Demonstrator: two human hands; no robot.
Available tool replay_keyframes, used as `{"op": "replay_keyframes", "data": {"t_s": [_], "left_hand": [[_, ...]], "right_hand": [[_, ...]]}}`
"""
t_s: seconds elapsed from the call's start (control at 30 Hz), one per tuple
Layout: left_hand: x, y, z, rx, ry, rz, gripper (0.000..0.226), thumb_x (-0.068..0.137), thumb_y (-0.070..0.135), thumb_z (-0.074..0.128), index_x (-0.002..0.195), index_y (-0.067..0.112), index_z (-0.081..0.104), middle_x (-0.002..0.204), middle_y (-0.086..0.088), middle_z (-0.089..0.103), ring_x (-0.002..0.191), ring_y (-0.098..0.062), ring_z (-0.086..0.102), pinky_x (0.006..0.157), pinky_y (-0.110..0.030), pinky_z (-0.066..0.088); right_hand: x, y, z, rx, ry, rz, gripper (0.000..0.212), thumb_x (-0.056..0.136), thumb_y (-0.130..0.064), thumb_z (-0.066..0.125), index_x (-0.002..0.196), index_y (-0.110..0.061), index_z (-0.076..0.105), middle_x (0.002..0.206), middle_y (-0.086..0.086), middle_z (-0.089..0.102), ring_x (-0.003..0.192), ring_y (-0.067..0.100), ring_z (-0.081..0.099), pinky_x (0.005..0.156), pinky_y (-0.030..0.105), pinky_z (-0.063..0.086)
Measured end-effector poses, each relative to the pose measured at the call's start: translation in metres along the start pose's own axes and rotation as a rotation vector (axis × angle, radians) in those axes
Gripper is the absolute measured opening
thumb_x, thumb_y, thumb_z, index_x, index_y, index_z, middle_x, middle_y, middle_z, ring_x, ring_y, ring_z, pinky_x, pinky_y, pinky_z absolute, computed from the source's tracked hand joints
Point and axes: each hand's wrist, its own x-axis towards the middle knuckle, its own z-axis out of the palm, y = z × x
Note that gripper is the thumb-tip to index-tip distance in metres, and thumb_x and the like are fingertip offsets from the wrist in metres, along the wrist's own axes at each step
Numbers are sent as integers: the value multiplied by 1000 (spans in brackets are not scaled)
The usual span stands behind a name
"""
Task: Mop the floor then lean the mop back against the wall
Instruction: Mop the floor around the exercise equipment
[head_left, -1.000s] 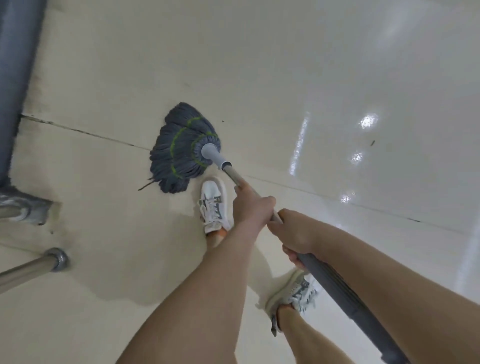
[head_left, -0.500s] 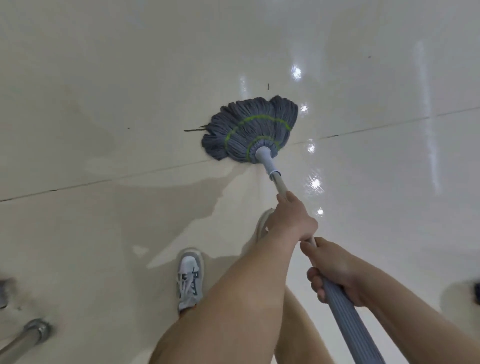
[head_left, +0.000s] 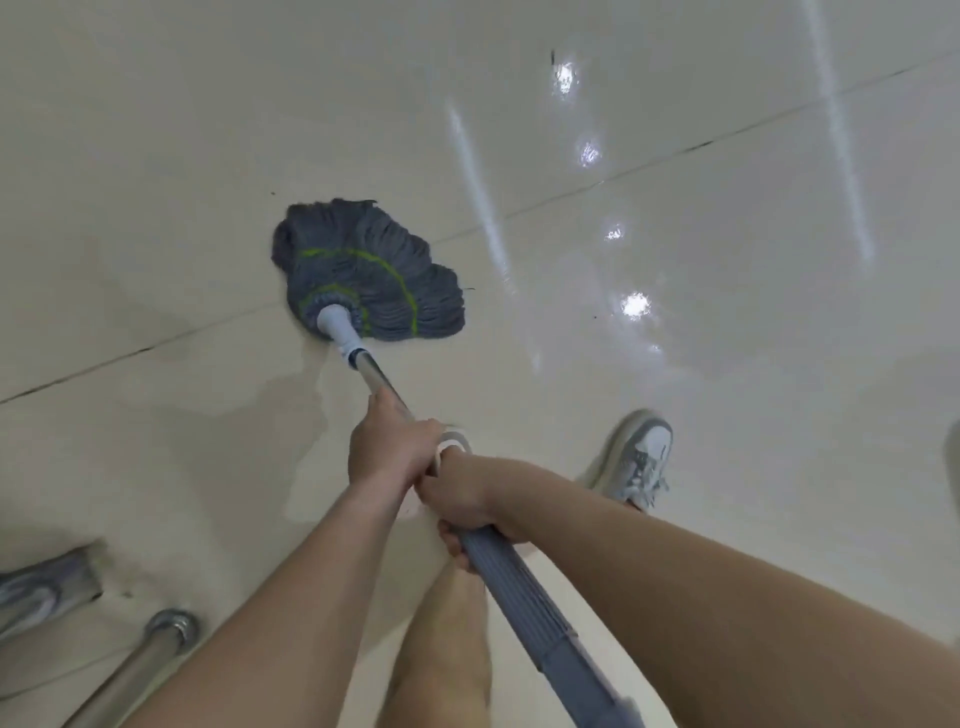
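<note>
A grey string mop head (head_left: 371, 273) with green stitched rings lies flat on the glossy cream tile floor (head_left: 675, 364), spread out toward the far right of its socket. Its metal shaft (head_left: 371, 376) runs back toward me and turns into a ribbed grey grip (head_left: 540, 623). My left hand (head_left: 389, 447) is wrapped round the metal shaft, ahead of my right hand (head_left: 467, 499), which is closed round the top of the grey grip. The two hands touch. A wet darker patch shows on the tiles just behind the mop head.
My right shoe (head_left: 636, 457) stands on the floor to the right of the handle; my left leg (head_left: 447, 649) is under my arms. Two chrome furniture legs (head_left: 150, 654) with grey feet (head_left: 57, 582) sit at the lower left. Dark grout lines (head_left: 104, 364) cross the tiles.
The mop head has swept from the left to the right and back toward the left across the tiles, and its strands now fan to the right. My feet have shifted. Both hands kept their grip.
</note>
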Motion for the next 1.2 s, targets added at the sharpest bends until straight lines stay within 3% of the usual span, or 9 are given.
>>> {"op": "replay_keyframes", "data": {"t_s": [0.1,0.2,0.33,0.43,0.63,0.87,0.97,1.03,1.2], "left_hand": [[-7,-35,6,-86,7,-117,39,82,26,59,117,8,53,84,1,57,79,-24,54,59,-32,35],[-12,-40,27,-207,10,-144,36,80,28,60,108,7,55,93,-6,65,86,-27,62,64,-31,40],[-29,-2,77,-241,3,-104,44,73,34,62,108,8,56,81,1,63,86,-28,60,66,-30,38],[-54,37,126,-242,-28,-39,44,70,37,60,103,10,56,84,-3,66,79,-26,60,63,-31,43],[-131,113,262,-86,-175,144,60,70,38,60,120,9,49,100,-7,66,87,-29,64,69,-34,52],[-251,158,423,347,-393,451,82,85,32,60,153,10,20,148,-8,33,118,-31,54,78,-32,43],[-287,171,481,524,-473,577,76,85,31,62,148,8,26,140,-10,36,119,-34,53,83,-36,44],[-308,179,518,635,-544,639,75,85,30,61,149,10,25,150,-12,30,122,-35,52,83,-37,43],[-339,181,573,861,-640,734,78,87,20,56,155,10,19,164,-9,12,129,-32,49,89,-34,42]], "right_hand": [[10,2,16,-231,23,-16,24,101,-15,28,110,-1,46,57,13,50,49,23,49,43,26,41],[10,18,7,-487,169,-129,22,101,-14,30,87,-5,44,56,14,54,65,34,62,48,30,43],[-13,65,-44,-598,357,-234,20,99,-18,36,113,-11,48,85,8,52,76,28,54,59,32,45],[-26,118,-89,-572,397,-232,17,100,-19,35,113,-16,45,82,4,52,70,25,57,55,30,45],[-34,277,-172,-329,518,-197,18,100,-32,31,98,-16,40,82,6,54,58,19,53,48,29,37],[-56,478,-204,273,503,-156,22,100,-29,30,87,-13,39,67,8,47,40,20,44,43,23,38],[-59,538,-206,602,482,-193,26,101,-31,29,101,-8,41,56,10,43,31,17,38,40,22,36],[-60,571,-208,809,443,-201,32,102,-36,27,112,-8,40,53,11,43,31,18,38,38,21,36],[-56,621,-205,1279,270,-230,29,102,-39,33,111,-14,44,39,3,41,29,16,37,35,19,39]]}}
